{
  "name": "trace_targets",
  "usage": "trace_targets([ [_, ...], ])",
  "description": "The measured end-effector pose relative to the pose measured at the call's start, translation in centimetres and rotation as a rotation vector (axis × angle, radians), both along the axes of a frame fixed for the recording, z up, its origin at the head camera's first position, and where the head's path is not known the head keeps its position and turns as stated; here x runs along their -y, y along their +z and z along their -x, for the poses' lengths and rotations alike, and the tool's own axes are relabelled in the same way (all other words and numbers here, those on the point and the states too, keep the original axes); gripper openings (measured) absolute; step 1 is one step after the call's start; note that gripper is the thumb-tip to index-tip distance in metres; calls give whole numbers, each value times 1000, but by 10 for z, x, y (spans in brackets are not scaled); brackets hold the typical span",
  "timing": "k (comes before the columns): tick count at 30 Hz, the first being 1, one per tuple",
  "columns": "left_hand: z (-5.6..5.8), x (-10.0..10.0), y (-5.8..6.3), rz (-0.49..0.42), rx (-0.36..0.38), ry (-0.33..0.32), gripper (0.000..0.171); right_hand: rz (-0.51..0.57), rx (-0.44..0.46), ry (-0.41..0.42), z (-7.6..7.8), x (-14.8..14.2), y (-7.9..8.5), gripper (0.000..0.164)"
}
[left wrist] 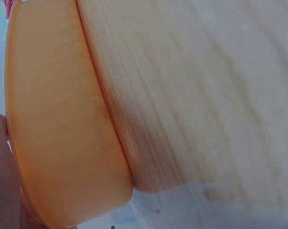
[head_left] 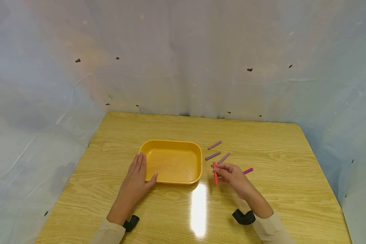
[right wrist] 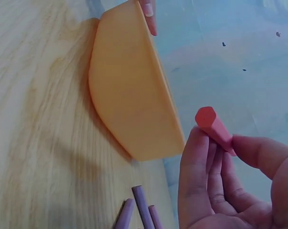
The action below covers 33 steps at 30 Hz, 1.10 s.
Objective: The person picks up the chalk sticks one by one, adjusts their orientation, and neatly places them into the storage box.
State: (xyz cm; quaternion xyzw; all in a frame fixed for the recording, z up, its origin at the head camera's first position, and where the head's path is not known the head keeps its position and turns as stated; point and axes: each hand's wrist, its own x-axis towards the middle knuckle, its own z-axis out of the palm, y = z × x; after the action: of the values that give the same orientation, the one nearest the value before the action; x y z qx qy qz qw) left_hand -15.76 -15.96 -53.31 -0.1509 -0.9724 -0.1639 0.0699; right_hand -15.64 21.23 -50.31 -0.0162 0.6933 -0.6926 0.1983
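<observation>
My right hand [head_left: 236, 179] pinches a red crayon [head_left: 216, 176] between thumb and fingers, just right of a yellow-orange tray [head_left: 170, 183]. In the right wrist view the crayon's flat, six-sided end [right wrist: 206, 116] points up past the fingertips. My left hand [head_left: 135, 183] rests at the tray's left end, fingers straight along the rim and thumb by the near edge. Several crayons lie beyond the right hand, among them a mauve crayon [head_left: 215, 145] and a purple crayon [head_left: 212, 156]. A magenta crayon [head_left: 248, 171] is partly hidden behind that hand.
The wood-grain table [head_left: 262, 145] holds the tray left of its middle. Whitish plastic sheeting [head_left: 183, 67] hangs behind and at both sides. A black wrist mount [head_left: 244, 217] juts from the right wrist, another [head_left: 131, 223] from the left.
</observation>
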Motion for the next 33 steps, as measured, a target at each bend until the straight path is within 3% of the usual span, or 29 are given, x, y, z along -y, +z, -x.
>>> trace_targets([
  [6, 3, -1, -2, -6, 8, 1, 89, 21, 9, -20, 2, 2, 0, 50],
  [15, -4, -2, -13, 5, 23, -6, 91, 90, 34, -84, -4, 12, 1, 39],
  [22, -2, 1, -10, 9, -4, -12, 89, 156, -33, -36, 14, 32, 15, 46],
  [27, 0, 2, -7, 5, -5, -7, 88, 184, -6, -36, 30, 57, 25, 51],
  [33, 4, 2, -8, 8, -11, 0, 89, 187, 72, 6, 52, 91, 30, 41],
])
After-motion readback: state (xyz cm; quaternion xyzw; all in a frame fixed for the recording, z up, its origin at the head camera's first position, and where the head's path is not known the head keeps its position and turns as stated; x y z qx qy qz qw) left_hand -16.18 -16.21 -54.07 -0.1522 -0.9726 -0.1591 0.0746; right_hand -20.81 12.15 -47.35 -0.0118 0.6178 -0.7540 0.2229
